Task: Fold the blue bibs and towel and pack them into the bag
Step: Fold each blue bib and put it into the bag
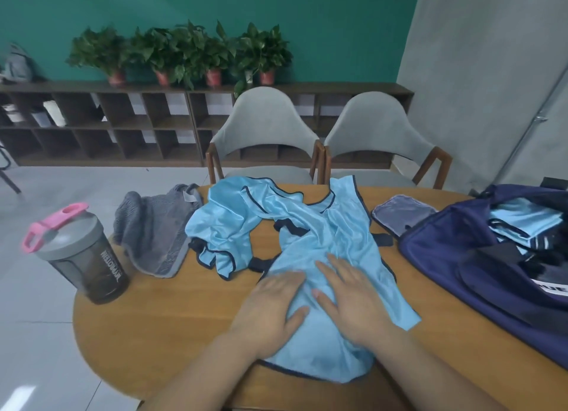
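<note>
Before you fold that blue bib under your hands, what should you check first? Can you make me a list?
1. Hands flat on the bib: the left hand and the right hand both press it with straight fingers. ok.
2. Bib smoothed out: its far end is wrinkled and touches the second bib. not ok.
3. Room to fold: bare table shows to the left of the hands. ok.
4. Bag open: folded bibs show inside. ok.
5. Towel folded: it lies rumpled. not ok.
6. Space left in the bag: cannot tell.
</note>
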### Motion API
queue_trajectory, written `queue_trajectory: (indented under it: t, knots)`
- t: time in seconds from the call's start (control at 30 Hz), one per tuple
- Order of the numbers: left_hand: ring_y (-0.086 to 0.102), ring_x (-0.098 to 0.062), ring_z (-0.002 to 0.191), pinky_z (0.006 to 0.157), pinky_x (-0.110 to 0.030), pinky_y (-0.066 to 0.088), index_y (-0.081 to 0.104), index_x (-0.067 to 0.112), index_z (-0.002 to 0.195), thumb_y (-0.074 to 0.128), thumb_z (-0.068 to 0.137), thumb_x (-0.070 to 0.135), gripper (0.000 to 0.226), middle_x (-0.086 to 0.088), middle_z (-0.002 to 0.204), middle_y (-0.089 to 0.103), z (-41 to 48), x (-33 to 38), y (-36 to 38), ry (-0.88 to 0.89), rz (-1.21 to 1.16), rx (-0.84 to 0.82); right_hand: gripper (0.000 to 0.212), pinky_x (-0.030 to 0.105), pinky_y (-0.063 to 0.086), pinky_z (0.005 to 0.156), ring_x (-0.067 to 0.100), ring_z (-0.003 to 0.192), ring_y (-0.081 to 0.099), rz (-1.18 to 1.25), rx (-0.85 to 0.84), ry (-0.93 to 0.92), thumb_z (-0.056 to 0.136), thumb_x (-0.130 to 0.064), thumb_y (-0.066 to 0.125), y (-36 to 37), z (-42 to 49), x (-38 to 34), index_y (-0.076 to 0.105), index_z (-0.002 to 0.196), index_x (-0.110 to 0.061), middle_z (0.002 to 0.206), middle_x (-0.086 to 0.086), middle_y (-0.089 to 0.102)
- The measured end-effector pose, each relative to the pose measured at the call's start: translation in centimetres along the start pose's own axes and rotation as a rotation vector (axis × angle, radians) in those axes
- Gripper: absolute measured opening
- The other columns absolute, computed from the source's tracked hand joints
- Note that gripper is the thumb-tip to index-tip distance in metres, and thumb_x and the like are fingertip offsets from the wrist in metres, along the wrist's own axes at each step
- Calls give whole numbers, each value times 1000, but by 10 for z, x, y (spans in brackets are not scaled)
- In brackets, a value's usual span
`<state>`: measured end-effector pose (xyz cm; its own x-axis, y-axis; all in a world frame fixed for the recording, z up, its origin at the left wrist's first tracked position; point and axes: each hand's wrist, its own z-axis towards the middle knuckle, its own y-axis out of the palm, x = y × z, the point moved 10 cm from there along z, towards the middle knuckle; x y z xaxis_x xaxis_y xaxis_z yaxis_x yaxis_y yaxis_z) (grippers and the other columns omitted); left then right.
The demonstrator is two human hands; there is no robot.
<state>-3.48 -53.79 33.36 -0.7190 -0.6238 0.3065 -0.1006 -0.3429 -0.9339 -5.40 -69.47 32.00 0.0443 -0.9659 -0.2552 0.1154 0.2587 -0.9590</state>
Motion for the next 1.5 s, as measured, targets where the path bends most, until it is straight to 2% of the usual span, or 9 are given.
queue_trajectory:
  t: [0.27,0.5,0.63,0.77,0.87,1.0,1.17,1.4,1.5]
  knots:
    - [-7,-7,161,131,-37,2,5,28,169,16,107,66,73,12,175,-4,22,-46,10,-313,104,-83,40,42,51,104,27,133,55,-1,326,179,109,-41,47,-32,20,61,66,136,-19,149,2,57]
    - [47,-7,138,118,-28,34,61,30,142,51,104,51,44,14,147,57,11,-40,-17,-243,-28,218,35,28,46,60,11,77,57,-33,485,-19,105,-46,46,-52,0,26,71,88,-28,81,-14,57]
    - [57,-6,117,102,-33,49,69,30,127,54,102,47,34,15,123,69,7,-28,-27,-165,-24,284,56,29,50,73,12,93,61,39,395,97,104,-66,29,-46,0,26,74,102,-32,98,-17,64]
    - [64,-8,106,88,-32,54,69,30,126,49,102,46,35,13,116,71,3,-23,-31,-137,-65,324,74,40,40,116,22,143,46,-22,277,84,102,-76,18,-26,-20,-4,58,144,-31,151,-3,53]
    - [65,-9,110,88,-32,56,65,27,129,43,105,40,36,12,124,69,0,-20,-32,-100,-84,354,63,42,41,113,21,139,49,29,414,-177,100,-73,44,-43,-38,-38,66,136,-26,148,-3,55]
    - [63,-19,111,90,-36,52,65,14,123,45,101,22,31,2,125,65,-9,-7,-46,-30,-9,508,54,34,44,102,4,120,51,111,117,-362,91,-79,58,-12,-29,-55,70,126,-40,126,-24,57]
    - [59,-24,111,93,-43,49,66,8,118,49,101,19,27,-3,122,61,-20,1,-60,-6,20,617,6,30,51,75,3,80,62,494,332,67,101,-41,64,-37,-12,7,67,96,-39,85,-17,69]
    - [57,-20,83,78,-43,46,68,17,92,61,101,32,18,5,90,62,-14,17,-44,131,150,507,29,14,49,59,8,73,58,1581,787,705,110,-23,43,-39,-49,90,58,86,-28,68,-15,62]
    - [61,-14,95,86,-37,47,73,25,109,57,103,41,24,12,106,70,-2,23,-20,208,137,339,20,12,49,63,4,81,60,1483,838,717,107,-9,49,-44,-51,89,58,110,-27,89,-16,63]
